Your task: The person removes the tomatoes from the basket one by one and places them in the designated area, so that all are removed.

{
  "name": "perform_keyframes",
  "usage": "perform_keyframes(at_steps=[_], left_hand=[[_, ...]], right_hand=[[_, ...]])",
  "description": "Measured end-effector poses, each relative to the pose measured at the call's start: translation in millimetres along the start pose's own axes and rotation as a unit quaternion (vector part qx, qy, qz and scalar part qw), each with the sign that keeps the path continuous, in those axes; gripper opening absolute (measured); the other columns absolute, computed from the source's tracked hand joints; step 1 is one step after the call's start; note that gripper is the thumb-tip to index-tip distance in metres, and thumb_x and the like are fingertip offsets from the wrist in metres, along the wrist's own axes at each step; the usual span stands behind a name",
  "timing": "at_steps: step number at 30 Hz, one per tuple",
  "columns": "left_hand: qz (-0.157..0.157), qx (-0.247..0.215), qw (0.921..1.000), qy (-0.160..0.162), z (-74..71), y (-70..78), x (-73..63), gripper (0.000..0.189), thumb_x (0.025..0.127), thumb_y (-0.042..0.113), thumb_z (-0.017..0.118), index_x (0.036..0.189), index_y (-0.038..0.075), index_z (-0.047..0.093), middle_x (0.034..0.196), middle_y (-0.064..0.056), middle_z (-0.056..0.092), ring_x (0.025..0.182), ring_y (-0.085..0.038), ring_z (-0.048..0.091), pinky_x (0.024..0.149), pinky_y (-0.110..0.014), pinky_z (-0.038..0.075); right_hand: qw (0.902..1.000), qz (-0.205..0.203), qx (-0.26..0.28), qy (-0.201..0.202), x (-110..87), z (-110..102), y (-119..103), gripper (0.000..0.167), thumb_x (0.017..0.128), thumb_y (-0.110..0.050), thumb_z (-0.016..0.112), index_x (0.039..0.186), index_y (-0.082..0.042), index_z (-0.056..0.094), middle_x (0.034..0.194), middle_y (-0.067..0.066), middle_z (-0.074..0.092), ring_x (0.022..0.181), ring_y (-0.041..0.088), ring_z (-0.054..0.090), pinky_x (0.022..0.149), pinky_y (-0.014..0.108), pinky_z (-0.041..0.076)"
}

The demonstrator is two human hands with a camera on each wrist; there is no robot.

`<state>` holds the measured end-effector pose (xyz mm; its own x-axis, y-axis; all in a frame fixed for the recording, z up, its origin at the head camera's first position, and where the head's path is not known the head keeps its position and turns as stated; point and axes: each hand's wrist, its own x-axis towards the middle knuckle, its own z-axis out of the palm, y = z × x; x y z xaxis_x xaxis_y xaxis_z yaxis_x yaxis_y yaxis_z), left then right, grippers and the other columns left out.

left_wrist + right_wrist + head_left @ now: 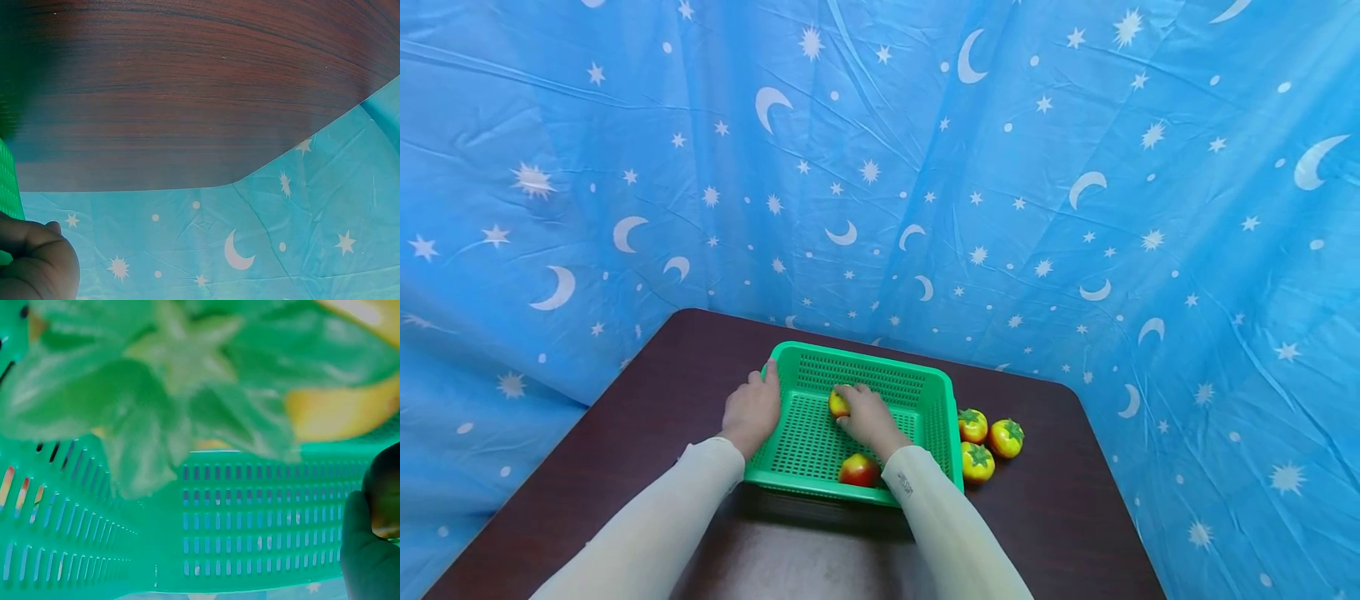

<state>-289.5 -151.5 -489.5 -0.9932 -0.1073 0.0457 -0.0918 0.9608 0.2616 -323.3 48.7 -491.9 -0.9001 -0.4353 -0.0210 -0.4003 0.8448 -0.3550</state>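
Note:
A green plastic basket (865, 492) with slotted walls stands on the table. My left hand (752, 412) grips its left rim; in the left wrist view that hand (40, 259) shows at the lower left corner beside the basket's green edge. Inside the basket, my right hand (874, 421) holds a yellow-and-red tomato (838, 405) over the slotted floor, with much of the fruit behind the fingers. Another tomato (859, 471) lies by the front wall, close to the right sleeve. In the right wrist view, blurred green leaves (181, 369) of a tomato fill the top, and the held tomato (384, 494) looks dark at the right edge.
Outside the basket's right wall, three yellow-red tomatoes with green leafy tops sit grouped: one at the back (973, 425), one at the right (1006, 438) and one in front (977, 463). The dark wooden table (670, 392) has rounded far corners. Behind it hangs a blue curtain (880, 208) with moons and stars.

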Motion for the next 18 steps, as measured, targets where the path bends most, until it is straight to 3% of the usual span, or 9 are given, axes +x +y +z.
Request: perform_keyframes(at_steps=[9, 18], left_hand=[[-0.002, -0.001, 1.0000, -0.001, -3.4, 0.8, -1.8, 0.059, 0.104, -0.001, 0.040, 0.159, -0.002, 0.019, 0.114, -0.029, 0.054, 0.071, -0.028, 0.057, 0.058, -0.043, 0.053], [-0.002, -0.007, 1.0000, -0.002, -1.7, -1.2, 0.6, 0.059, 0.103, -0.002, 0.040, 0.159, -0.002, 0.018, 0.116, -0.030, 0.054, 0.074, -0.030, 0.059, 0.059, -0.044, 0.053]], right_hand=[[0.9998, -0.007, 0.009, 0.019, -3.2, -11, 1, 0.059, 0.094, -0.021, 0.071, 0.149, -0.019, 0.050, 0.145, 0.012, 0.054, 0.123, 0.034, 0.057, 0.102, 0.047, 0.051], [0.9989, -0.012, 0.036, 0.029, -7.6, -35, -3, 0.057, 0.095, -0.021, 0.070, 0.149, -0.017, 0.050, 0.147, 0.014, 0.053, 0.124, 0.035, 0.057, 0.102, 0.048, 0.051]])
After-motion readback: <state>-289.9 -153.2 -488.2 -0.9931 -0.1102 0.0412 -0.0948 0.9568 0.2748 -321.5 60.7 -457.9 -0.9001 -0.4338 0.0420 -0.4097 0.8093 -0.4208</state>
